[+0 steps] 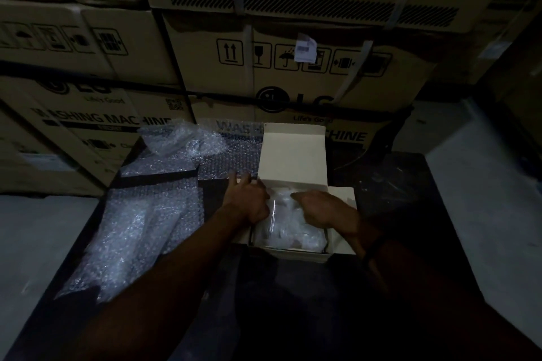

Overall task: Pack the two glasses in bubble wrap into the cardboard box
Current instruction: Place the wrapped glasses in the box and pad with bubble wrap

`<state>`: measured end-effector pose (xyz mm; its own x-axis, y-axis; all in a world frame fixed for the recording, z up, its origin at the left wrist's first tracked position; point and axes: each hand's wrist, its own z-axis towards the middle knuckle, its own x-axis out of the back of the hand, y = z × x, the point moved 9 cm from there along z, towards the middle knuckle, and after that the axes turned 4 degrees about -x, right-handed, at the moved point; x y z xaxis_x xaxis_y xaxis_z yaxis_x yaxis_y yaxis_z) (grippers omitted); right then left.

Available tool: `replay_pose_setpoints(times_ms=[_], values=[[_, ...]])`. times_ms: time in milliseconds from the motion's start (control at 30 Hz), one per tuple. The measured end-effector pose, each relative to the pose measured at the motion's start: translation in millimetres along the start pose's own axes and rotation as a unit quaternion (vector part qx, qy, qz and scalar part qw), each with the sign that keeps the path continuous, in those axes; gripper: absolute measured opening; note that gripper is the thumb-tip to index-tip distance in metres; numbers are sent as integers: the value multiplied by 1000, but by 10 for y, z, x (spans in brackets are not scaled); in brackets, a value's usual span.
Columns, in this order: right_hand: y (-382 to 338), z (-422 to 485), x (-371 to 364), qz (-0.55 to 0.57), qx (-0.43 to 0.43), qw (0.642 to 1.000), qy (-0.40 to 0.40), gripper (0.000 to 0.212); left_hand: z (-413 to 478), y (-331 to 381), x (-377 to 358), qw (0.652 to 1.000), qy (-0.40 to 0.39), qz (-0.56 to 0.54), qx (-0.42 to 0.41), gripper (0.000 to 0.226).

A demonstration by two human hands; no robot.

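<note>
Glasses in bubble wrap [290,226] lie inside the open cardboard box [302,255]. The left hand [249,202], fingers apart, steadies its left edge; the right hand [325,211], fingers straight, presses them down, probably to seat them.

Cream cardboard box [293,155], clear bubble wrap [132,228]

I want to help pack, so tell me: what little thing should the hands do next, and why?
Probably press the bubble-wrapped bundle gently down into the cardboard box. It already lies inside, with the right hand on top of it and the left hand at the box's left wall, and the lid stands open behind. Settling it low should let the lid fold shut.
</note>
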<state>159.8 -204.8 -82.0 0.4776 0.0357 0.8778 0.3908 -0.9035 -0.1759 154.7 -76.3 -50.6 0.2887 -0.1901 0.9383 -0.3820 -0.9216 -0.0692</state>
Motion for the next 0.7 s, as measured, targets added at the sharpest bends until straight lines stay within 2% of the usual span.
replay_pose_setpoints(times_ms=[100, 200, 267, 367, 433, 700], values=[[94, -16, 55, 22, -15, 1000, -2, 59, -7, 24, 51, 1000, 2, 14, -14, 51], [179, -138, 334, -58, -14, 993, 106, 43, -45, -5, 82, 999, 29, 19, -21, 60], [218, -211, 289, -130, -14, 988, 83, 40, -57, -31, 17, 999, 16, 38, -16, 60], [294, -263, 97, -171, -28, 985, 7, 55, -47, -20, -13, 999, 9, 51, 3, 65], [280, -273, 19, -206, -24, 978, -20, 58, -45, 17, 23, 998, 11, 56, 21, 67], [245, -292, -56, -206, -31, 978, -20, 50, -20, 102, -67, 995, 17, 92, 37, 61]])
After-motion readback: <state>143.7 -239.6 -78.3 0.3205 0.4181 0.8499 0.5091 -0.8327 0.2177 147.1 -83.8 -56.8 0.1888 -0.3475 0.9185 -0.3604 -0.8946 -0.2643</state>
